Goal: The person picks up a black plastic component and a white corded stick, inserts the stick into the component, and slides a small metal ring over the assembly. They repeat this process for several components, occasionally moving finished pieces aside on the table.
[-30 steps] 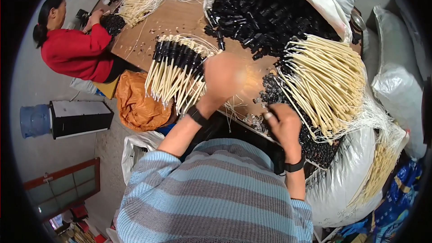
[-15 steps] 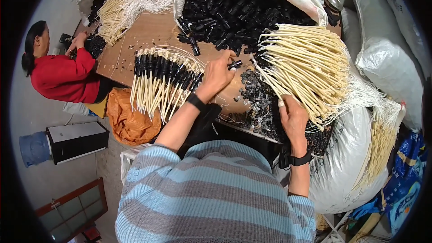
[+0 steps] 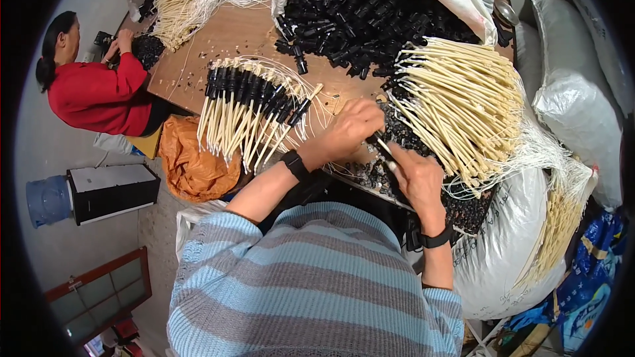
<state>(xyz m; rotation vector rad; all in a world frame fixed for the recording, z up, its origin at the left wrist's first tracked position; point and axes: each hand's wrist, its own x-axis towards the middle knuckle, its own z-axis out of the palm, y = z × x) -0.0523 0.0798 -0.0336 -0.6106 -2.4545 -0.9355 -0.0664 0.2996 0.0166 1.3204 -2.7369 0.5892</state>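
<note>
In front of my body my two hands have come together. My left hand [image 3: 357, 125] is closed round a black plastic fitting [image 3: 376, 137], mostly hidden by the fingers. My right hand [image 3: 418, 175] pinches a thin cream rod, whose end [image 3: 384, 146] points into the fitting; how far it goes in cannot be made out. Left of my hands lies a row of cream rods with black fittings [image 3: 248, 96] on them. A large bundle of bare cream rods [image 3: 463, 106] with white strings lies to the right, near a heap of small dark pieces [image 3: 400, 125].
Loose black fittings [image 3: 370, 20] spill from a white sack [image 3: 486, 3] at the back of the brown table [image 3: 192, 63]. A person in red [image 3: 99, 99] works at the far left. Full white sacks [image 3: 579, 102] stand at the right; an orange sack [image 3: 192, 165] sits below the table's left edge.
My left hand has moved right and nearer with the black fitting. My right hand has shifted slightly left, drawing the cream rod away from the bundle to meet it.
</note>
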